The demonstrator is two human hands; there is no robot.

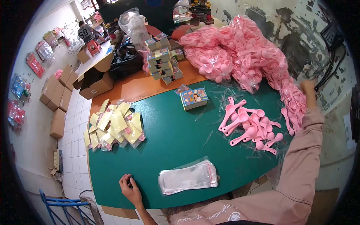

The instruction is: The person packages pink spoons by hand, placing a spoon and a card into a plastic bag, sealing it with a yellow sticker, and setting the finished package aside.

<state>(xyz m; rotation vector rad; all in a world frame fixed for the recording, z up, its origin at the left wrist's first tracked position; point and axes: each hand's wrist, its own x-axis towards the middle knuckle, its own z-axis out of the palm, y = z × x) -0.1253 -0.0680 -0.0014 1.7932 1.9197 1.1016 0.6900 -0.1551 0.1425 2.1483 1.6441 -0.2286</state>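
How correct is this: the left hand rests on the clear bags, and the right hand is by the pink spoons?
Not quite: the head view shows the left hand beside the clear bags, not touching; the right hand is by the pink spoons.

Deep green across the counter [176, 138]; orange-brown on the surface beyond [131, 89]. Plain pink on loose spoons [252, 131] and bagged spoons [240, 48]. Pale yellow, with pink patches, on packets [118, 122]. Whitish-clear on pouches [185, 179]. Blue multicoloured print on stacked cards [193, 98]. Dusty pink on the sleeve [300, 161]. White, gridded, on floor tiles [75, 144].
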